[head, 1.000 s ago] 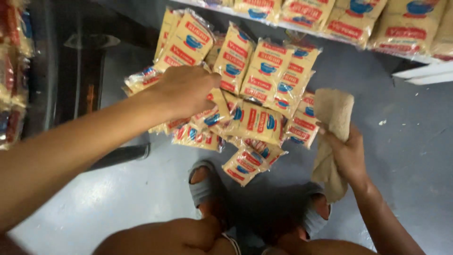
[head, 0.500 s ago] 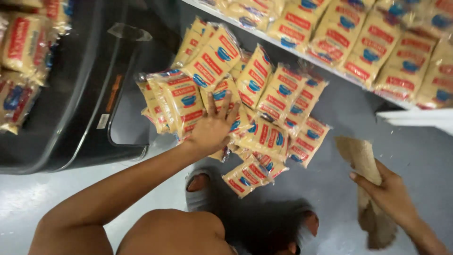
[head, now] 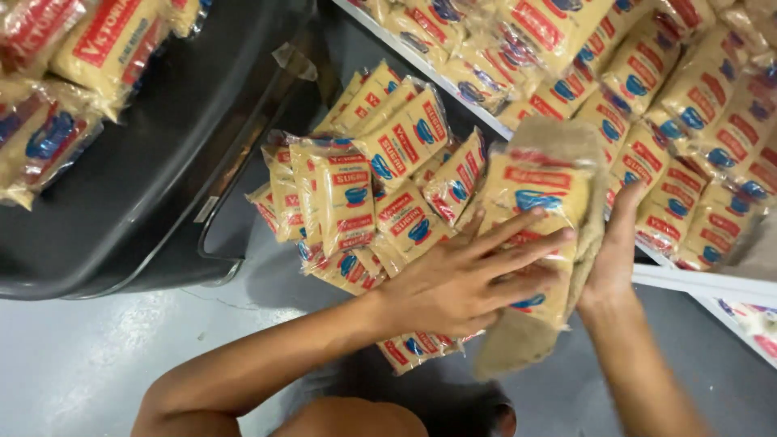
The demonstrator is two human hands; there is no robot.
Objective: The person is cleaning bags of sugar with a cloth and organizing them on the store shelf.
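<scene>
A heap of clear packets of brown sugar [head: 360, 194] with red and blue labels lies on the grey floor [head: 89, 364]. My left hand [head: 465, 279] lies flat with spread fingers on one sugar packet [head: 538, 202], pressing it against a brown cloth [head: 522, 344]. My right hand [head: 615, 243] holds the cloth and the packet from the right side, fingers pointing up. The cloth wraps behind and under the packet. My knee shows at the bottom edge.
A black tub [head: 154, 154] stands at the left with more sugar packets [head: 69, 57] in it. A low white shelf [head: 688, 279] at the top and right is stacked with several rows of the same packets [head: 672, 89].
My left hand has left the heap and come to the right onto one packet. My right hand has brought the cloth up from the lower right to meet it.
</scene>
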